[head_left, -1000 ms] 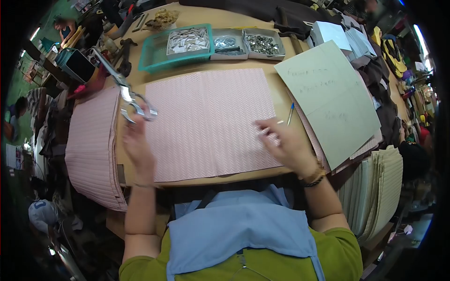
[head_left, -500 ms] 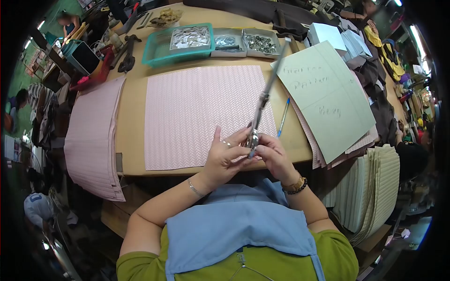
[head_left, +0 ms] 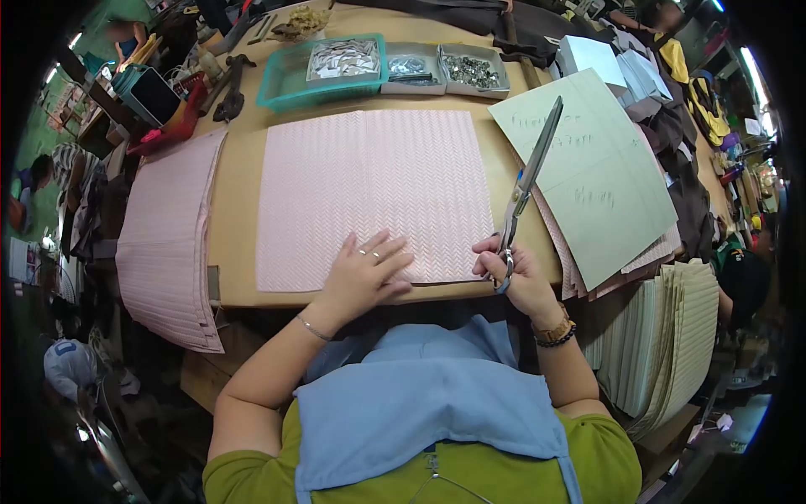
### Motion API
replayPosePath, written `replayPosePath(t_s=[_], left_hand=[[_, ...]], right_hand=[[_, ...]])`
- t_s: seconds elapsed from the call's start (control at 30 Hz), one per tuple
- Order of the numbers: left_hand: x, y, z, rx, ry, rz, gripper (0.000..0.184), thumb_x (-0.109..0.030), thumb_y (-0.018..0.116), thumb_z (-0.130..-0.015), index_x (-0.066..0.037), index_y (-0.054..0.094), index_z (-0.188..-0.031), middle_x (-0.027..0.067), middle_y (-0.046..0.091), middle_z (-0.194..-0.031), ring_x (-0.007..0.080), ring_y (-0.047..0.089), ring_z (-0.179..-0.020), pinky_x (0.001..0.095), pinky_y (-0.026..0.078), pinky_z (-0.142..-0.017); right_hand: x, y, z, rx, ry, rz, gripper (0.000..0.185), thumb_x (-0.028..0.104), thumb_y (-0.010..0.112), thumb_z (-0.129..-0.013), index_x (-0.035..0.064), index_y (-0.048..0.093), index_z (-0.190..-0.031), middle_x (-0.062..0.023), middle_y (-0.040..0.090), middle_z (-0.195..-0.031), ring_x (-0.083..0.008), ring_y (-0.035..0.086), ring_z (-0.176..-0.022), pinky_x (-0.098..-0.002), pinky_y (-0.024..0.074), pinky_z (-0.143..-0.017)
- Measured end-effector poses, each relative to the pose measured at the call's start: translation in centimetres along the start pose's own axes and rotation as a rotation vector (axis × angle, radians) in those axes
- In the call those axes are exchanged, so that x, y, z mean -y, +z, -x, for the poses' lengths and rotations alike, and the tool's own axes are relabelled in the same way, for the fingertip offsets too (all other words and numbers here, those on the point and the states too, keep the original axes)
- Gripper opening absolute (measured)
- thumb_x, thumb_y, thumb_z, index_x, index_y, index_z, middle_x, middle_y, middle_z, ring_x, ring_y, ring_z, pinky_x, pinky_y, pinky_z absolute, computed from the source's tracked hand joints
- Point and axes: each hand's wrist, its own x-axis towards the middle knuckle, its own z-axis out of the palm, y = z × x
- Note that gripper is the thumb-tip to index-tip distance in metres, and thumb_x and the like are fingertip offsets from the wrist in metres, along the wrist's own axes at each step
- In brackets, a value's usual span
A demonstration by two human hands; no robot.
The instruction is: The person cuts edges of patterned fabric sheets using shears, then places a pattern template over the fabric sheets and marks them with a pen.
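A pink herringbone-patterned sheet (head_left: 369, 185) lies flat on the table in front of me. My left hand (head_left: 368, 270) rests on its lower edge with the fingers spread, holding nothing. To the right, my right hand (head_left: 520, 275) grips the handles of large metal scissors (head_left: 522, 189). Their blades look closed and point up and away, over the left side of a pale green card (head_left: 596, 181) with handwriting on it. Under the card lie more pink sheets. At the left is a stack of pink sheets (head_left: 168, 235).
Along the back stand a teal tray (head_left: 281, 84) and a box of metal pieces (head_left: 474, 76). A dark clamp-like tool (head_left: 232, 92) lies at the back left. Folded cream sheets (head_left: 672, 336) hang at the right. People are visible at both sides.
The scissors passed from my left hand to both hands, and are now in my right hand alone. My left hand has moved left and down onto the pink sheet.
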Motion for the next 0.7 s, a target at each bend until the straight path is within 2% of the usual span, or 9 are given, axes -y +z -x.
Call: replayPosePath(t_s=[0.03, 0.13, 0.17, 0.3, 0.37, 0.47, 0.57, 0.63, 0.7], left_hand=[[0.4, -0.1, 0.1, -0.040, 0.022, -0.037, 0.032, -0.028, 0.069, -0.084, -0.020, 0.063, -0.114, -0.0002, 0.060, -0.130, 0.0254, 0.057, -0.122, 0.0575, 0.038, -0.104], [3.2, -0.6, 1.3, -0.045, 0.083, -0.085, 0.025, -0.020, 0.068, -0.083, -0.019, 0.064, -0.108, -0.0017, 0.065, -0.122, 0.0234, 0.061, -0.117, 0.0558, 0.041, -0.102], [3.9, -1.4, 1.9, -0.032, 0.043, -0.025, 0.022, -0.011, 0.064, -0.082, -0.017, 0.063, -0.103, -0.0026, 0.068, -0.117, 0.0220, 0.062, -0.115, 0.0555, 0.038, -0.105], [6.2, -7.2, 5.6, 0.115, -0.315, 0.154, 0.020, 0.000, 0.053, -0.081, -0.013, 0.064, -0.093, 0.0012, 0.070, -0.114, 0.0235, 0.062, -0.116, 0.0557, 0.032, -0.108], [8.8, -10.1, 8.1, 0.200, -0.373, 0.169, 0.022, -0.004, 0.056, -0.079, -0.009, 0.067, -0.097, 0.0064, 0.072, -0.098, 0.0236, 0.065, -0.108, 0.0525, 0.040, -0.101], [10.2, -13.6, 10.3, 0.293, -0.758, 0.720, 0.021, -0.012, 0.061, -0.079, -0.006, 0.070, -0.097, 0.0119, 0.071, -0.095, 0.0252, 0.065, -0.102, 0.0482, 0.041, -0.098], [5.4, -14.6, 6.6, 0.248, -0.611, 0.189, 0.034, -0.028, 0.068, -0.079, -0.003, 0.068, -0.102, 0.0162, 0.070, -0.103, 0.0290, 0.064, -0.104, 0.0452, 0.040, -0.100], [3.4, -10.3, 4.7, 0.153, -0.372, -0.024, 0.073, -0.052, 0.075, -0.071, -0.007, 0.058, -0.125, 0.0237, 0.057, -0.130, 0.0368, 0.053, -0.123, 0.0564, 0.033, -0.105], [-0.5, -6.3, 2.3, 0.181, -0.221, -0.129, 0.091, -0.048, 0.078, -0.067, -0.010, 0.042, -0.141, 0.0226, 0.040, -0.147, 0.0405, 0.036, -0.137, 0.0649, 0.022, -0.108]], right_hand=[[0.0, 0.0, 0.2, -0.035, 0.007, 0.001, 0.024, 0.018, 0.061, -0.097, -0.0003, 0.060, -0.112, -0.0015, 0.064, -0.084, -0.0056, 0.059, -0.078, -0.0210, 0.0468, -0.067], [-0.2, -0.2, 0.6, -0.074, 0.041, 0.031, 0.023, 0.018, 0.063, -0.095, -0.0007, 0.062, -0.110, -0.0011, 0.063, -0.082, -0.0051, 0.057, -0.073, -0.0207, 0.0464, -0.064], [-0.1, -0.3, 0.9, -0.094, 0.045, 0.041, 0.023, 0.017, 0.063, -0.095, -0.0008, 0.062, -0.108, -0.0007, 0.063, -0.081, -0.0050, 0.057, -0.071, -0.0206, 0.0463, -0.064], [-0.3, -1.4, 2.3, -0.102, 0.077, 0.089, 0.021, 0.018, 0.065, -0.094, -0.0011, 0.061, -0.103, 0.0008, 0.060, -0.077, -0.0047, 0.057, -0.068, -0.0204, 0.0466, -0.063], [-0.6, -1.8, 2.8, -0.066, 0.085, 0.097, 0.020, 0.018, 0.065, -0.094, -0.0010, 0.060, -0.098, 0.0016, 0.059, -0.074, -0.0046, 0.058, -0.068, -0.0199, 0.0459, -0.061], [-0.7, -1.8, 3.6, -0.042, 0.152, 0.051, 0.019, 0.018, 0.065, -0.094, -0.0005, 0.061, -0.097, 0.0012, 0.060, -0.073, -0.0051, 0.057, -0.066, -0.0204, 0.0456, -0.060], [-1.4, -1.4, 3.7, -0.024, 0.216, 0.005, 0.018, 0.019, 0.065, -0.094, 0.0009, 0.063, -0.095, 0.0011, 0.060, -0.073, -0.0055, 0.057, -0.065, -0.0209, 0.0455, -0.059], [-2.3, -1.1, 3.5, 0.018, 0.226, -0.010, 0.019, 0.020, 0.065, -0.094, 0.0018, 0.063, -0.093, 0.0012, 0.060, -0.072, -0.0055, 0.057, -0.064, -0.0210, 0.0455, -0.059], [-3.0, -0.8, 3.2, 0.051, 0.252, -0.025, 0.020, 0.023, 0.065, -0.094, 0.0033, 0.063, -0.090, 0.0010, 0.061, -0.072, -0.0051, 0.056, -0.064, -0.0205, 0.0447, -0.058]])
